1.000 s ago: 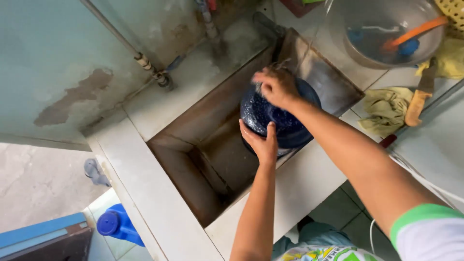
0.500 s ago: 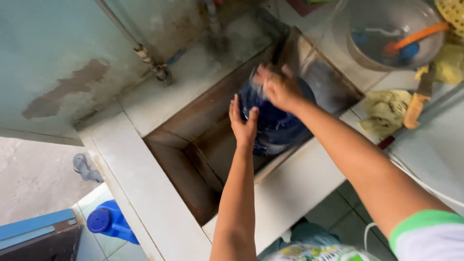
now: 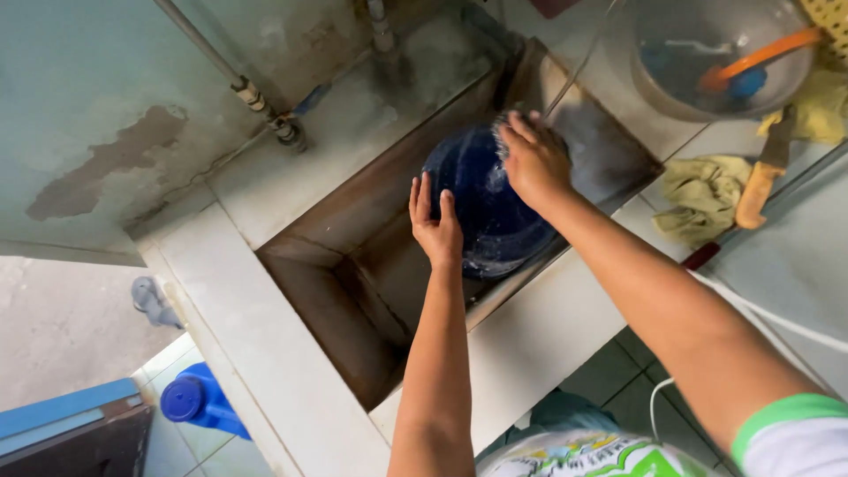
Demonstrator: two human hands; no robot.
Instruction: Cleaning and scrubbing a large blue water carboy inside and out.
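so i've got the dark blue bowl [image 3: 486,208] tipped up on its edge inside the sink [image 3: 336,291], over toward the far right corner of the basin, leaning close to the front wall. its rounded outside faces up at me, and i can't see the rim from here.

my left hand [image 3: 435,225] is flat against the bowl's left flank, fingers straight and spread, palm pressing rather than gripping, basically just a prop. my right hand [image 3: 534,159] sits on top of the bowl at its far upper edge, fingers curled down over a scrubber [image 3: 505,132] that pokes out under them. it looks wiry, but it's too blurry to say more.

the thing that matters: the bowl lies between my two hands, left on the side nearer the sink's open middle, right on the crown. the right is the one actually on the surface to be worked, and the left is only bracing. a thin stream of water [image 3: 574,71] comes down just past my right knuckles.
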